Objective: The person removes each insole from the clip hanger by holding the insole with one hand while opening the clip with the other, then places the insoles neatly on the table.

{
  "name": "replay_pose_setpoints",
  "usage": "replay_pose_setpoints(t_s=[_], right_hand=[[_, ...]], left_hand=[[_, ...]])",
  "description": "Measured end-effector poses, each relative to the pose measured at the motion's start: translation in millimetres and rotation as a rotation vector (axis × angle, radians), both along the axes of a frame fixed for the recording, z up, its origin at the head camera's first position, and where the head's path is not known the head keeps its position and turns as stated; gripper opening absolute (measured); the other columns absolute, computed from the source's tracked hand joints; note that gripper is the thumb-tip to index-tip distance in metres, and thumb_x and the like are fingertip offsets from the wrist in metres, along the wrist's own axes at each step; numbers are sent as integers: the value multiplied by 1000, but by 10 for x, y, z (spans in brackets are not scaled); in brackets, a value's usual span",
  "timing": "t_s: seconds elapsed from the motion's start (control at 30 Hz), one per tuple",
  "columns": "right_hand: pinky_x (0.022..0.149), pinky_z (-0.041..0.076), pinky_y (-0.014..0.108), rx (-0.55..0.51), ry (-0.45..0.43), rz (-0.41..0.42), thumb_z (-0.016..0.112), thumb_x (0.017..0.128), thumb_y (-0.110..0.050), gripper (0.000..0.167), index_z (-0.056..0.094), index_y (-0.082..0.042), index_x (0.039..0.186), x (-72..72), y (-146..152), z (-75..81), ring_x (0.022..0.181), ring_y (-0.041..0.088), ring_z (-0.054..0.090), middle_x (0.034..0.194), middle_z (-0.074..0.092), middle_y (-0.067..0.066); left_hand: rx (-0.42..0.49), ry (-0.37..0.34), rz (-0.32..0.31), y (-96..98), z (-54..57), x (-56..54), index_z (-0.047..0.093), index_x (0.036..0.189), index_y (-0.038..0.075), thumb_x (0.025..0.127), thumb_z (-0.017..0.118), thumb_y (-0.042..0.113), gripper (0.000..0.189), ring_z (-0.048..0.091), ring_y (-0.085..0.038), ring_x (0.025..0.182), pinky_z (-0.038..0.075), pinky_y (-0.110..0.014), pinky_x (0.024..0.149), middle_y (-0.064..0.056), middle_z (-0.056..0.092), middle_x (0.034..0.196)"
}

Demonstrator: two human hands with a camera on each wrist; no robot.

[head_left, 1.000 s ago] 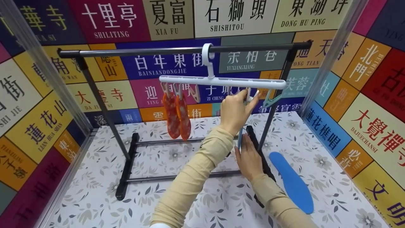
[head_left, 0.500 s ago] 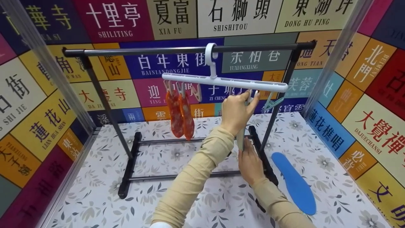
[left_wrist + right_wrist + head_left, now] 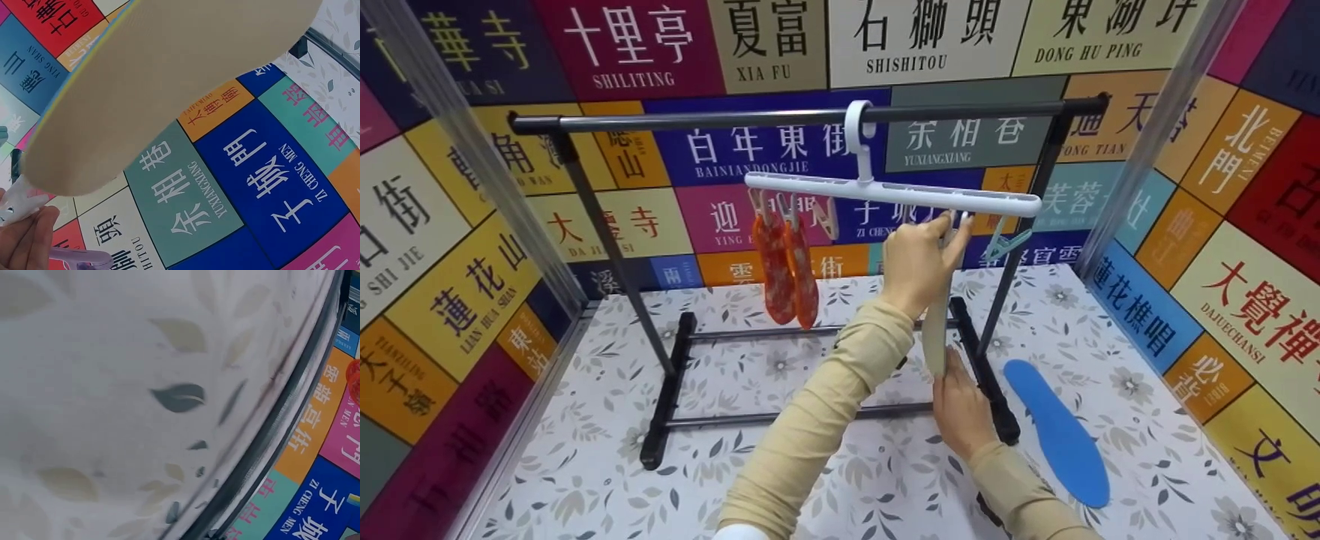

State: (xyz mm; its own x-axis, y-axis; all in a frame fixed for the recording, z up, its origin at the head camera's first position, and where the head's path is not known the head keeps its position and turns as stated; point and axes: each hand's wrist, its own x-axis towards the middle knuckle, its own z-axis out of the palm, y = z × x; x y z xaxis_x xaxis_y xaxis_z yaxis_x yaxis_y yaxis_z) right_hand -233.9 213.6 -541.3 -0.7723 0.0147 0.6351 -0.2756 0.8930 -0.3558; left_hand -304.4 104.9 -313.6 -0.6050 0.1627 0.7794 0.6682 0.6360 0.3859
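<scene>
My left hand (image 3: 916, 262) is raised under the right half of the white clip hanger (image 3: 952, 198), pinching a white clip (image 3: 22, 205) between its fingertips. From that clip a shoe insole (image 3: 936, 330) hangs down; its beige face fills much of the left wrist view, with a thin blue edge. Lower down, my right hand (image 3: 962, 409) has its fingers extended at the insole's bottom end, seemingly touching it. A second, blue insole (image 3: 1061, 439) lies on the table to the right. Two red-orange patterned insoles (image 3: 787, 274) hang from clips at the hanger's left end.
The hanger hooks over the top bar (image 3: 697, 118) of a dark metal rack standing on the flower-patterned table (image 3: 547, 465). A green clip (image 3: 1009, 244) hangs free at the hanger's right end, a beige clip (image 3: 826, 219) beside the red-orange insoles. Sign-covered panels surround the table.
The hanging insole has turned from nearly edge-on to show more of its beige side. My right hand has slid down along it. The left hand stays at the clip.
</scene>
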Motion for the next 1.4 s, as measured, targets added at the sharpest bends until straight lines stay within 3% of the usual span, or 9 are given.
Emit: replay_pose_setpoints(t_s=[0.23,0.53,0.87,1.13,1.4], right_hand=[[73,56,54,25,22,17,56,97,-8,47,48,11,139,125,52,-65,108,45,64,138,55,28],[78,56,55,11,68,25,59,94,-4,47,50,11,137,243,175,-160,111,46,63,134,57,29],[76,55,59,-11,7,8,56,97,-6,47,47,10,140,300,210,-173,108,48,63,135,55,31],[75,55,59,-21,53,14,59,94,-4,48,49,10,139,302,211,-212,107,49,64,135,56,30],[75,55,59,-27,53,13,59,94,-3,47,49,9,139,314,221,-216,106,48,64,135,56,29]], left_hand=[[10,-8,-20,-27,18,-8,78,101,10,96,64,38,32,54,-10,47,44,-22,50,0,68,62],[9,-78,-24,-33,-8,23,74,98,12,92,68,42,31,60,-12,53,49,-21,54,-3,74,76],[1,-70,-15,-80,-126,24,74,106,10,90,70,43,37,61,-11,53,51,-27,55,-3,77,87],[17,-91,-49,-163,-248,24,74,113,9,89,72,41,40,73,-14,71,57,-26,67,-5,77,102],[-6,-55,-54,-296,-432,42,76,110,11,90,70,41,36,75,-16,86,58,-27,73,-4,77,99]])
